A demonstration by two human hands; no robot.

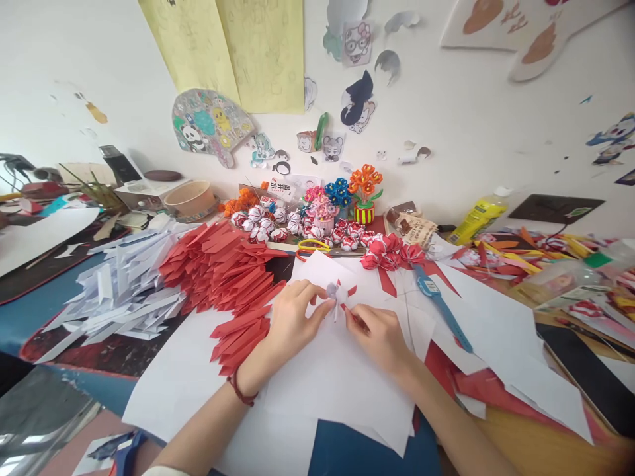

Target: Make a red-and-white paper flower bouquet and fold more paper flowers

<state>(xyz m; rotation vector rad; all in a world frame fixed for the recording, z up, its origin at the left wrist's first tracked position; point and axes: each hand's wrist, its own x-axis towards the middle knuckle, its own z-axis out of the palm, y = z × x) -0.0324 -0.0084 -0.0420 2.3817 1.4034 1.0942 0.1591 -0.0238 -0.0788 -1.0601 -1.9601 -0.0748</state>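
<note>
Between my two hands is a small red and white folded paper piece [337,295], held just above white paper sheets [317,370]. My left hand [296,316] pinches its left side between thumb and forefinger, with a dark red cord bracelet [242,390] on the wrist. On the other side, the closed fingers of my right hand [373,330] grip a red strip of the piece. Left of my hands lies a big heap of folded red paper strips [218,271]. Beyond it spreads a pile of folded white paper strips [124,291].
Red and white paper balls [307,228] fill a tray at the back, near small flower ornaments [364,188]. A blue watch [441,304], a dark phone [588,373], a yellow bottle [479,215] and a clear bottle [565,281] lie to the right. Blue-handled scissors [129,453] sit lower left.
</note>
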